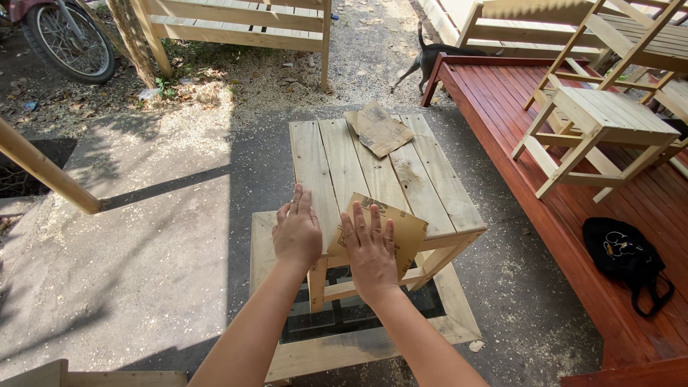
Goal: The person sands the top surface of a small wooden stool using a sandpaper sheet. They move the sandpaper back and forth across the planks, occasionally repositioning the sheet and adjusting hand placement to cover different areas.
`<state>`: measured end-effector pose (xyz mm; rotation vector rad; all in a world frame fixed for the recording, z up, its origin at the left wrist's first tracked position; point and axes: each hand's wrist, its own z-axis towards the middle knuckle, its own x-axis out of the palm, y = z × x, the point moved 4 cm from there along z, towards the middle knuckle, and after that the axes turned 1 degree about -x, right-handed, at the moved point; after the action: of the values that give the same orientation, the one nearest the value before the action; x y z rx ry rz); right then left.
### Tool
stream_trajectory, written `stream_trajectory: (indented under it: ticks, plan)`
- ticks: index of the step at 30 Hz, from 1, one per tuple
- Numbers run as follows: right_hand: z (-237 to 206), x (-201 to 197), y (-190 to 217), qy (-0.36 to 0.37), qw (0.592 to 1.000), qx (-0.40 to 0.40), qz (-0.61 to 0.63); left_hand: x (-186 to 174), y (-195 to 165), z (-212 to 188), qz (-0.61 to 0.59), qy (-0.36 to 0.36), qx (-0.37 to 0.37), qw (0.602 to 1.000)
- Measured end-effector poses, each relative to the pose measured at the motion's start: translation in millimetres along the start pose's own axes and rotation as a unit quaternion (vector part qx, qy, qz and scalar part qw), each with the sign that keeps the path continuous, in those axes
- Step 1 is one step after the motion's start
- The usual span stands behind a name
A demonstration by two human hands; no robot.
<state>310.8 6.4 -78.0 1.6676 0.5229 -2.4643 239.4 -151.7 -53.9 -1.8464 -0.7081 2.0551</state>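
The right hand [370, 252] lies flat, fingers spread, on a tan rectangular sheet of sandpaper [401, 231]. It presses rather than pinches; the grip is released, palm down. The sheet rests at the near edge of the pale slatted wooden counter [373, 168], at about five o'clock on its top, with one corner overhanging the edge toward four o'clock.

The left hand [297, 233] rests open on the counter's near left corner, at about seven o'clock, fingers extended on the plank, holding nothing. It appears to steady the piece.

A second, creased brown sheet of sandpaper [378, 128] lies at twelve o'clock on the top, well apart from both hands.

Handling judgement: the sheet looks light, thin and flexible, rough on one face, and likely to curl or slide unless pinned under a flat palm. It is best taken by the overhanging corner or held down across its middle. It tears at folds rather than breaks.

The counter stands on a pale wooden frame [369, 344] laid on sawdust-strewn concrete. At three o'clock is a red-stained wooden deck [559, 208] bearing a black bag [622, 256] and an unfinished wooden chair [598, 122]. A dark dog [433, 61] stands at one o'clock.
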Motion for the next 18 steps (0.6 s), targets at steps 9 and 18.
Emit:
stream_trajectory:
  ticks: [9, 18]
  plan:
    - [1, 2, -2, 0.027, 1.0, 0.001, 0.008, -1, 1, 0, -0.005, 0.004, -0.002, 1.0]
    - [-3, 3, -7, 0.006, 1.0, 0.003, 0.01, 3, 3, 3, -0.006, -0.011, 0.007, 1.0]
